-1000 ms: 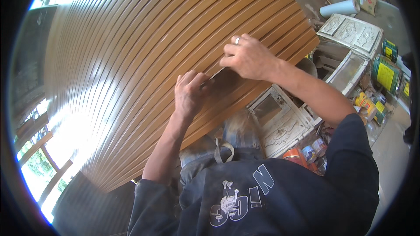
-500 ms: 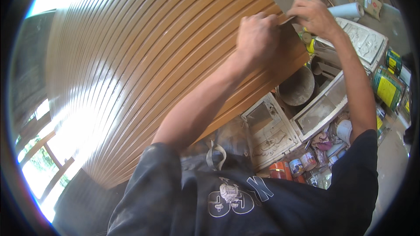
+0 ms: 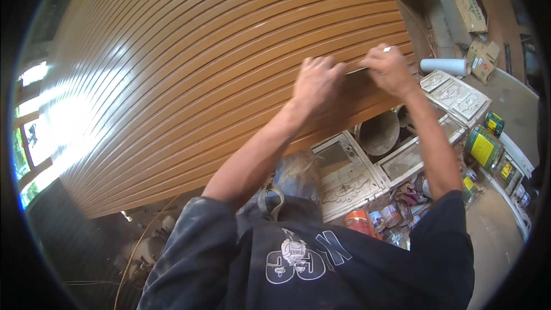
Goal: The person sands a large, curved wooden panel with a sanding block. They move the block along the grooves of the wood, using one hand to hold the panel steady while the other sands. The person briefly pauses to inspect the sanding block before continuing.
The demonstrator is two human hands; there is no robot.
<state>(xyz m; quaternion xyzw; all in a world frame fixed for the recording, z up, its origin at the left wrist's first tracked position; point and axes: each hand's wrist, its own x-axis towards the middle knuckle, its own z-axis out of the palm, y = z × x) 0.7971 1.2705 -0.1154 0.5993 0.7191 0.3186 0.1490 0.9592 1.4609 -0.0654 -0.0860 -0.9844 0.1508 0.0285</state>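
Observation:
A large orange-brown panel [image 3: 229, 69] with long parallel grooves slants across the view in front of me. Over its right part, my left hand [image 3: 318, 83] is closed, fingers curled, on one end of a thin brownish sheet [image 3: 357, 71]. My right hand [image 3: 390, 69], with a ring on one finger, pinches the other end. The sheet spans the short gap between both hands and shows mostly as a pale edge; its material cannot be made out. A darker patch lies on the panel below the hands.
Right of the panel stand a round dark bucket [image 3: 379, 133] and white carved frames [image 3: 353, 186]. Jars and cans [image 3: 390, 216] crowd near my right side, with green-yellow tins [image 3: 483, 148] beyond. A pale blue roll [image 3: 445, 67] and cardboard boxes [image 3: 470, 11] lie farther back. An orange cord [image 3: 136, 250] hangs at lower left.
Both hands, still holding the sheet, have moved left over the panel, away from its right edge. The view has shifted, showing more of the boxes at the far right.

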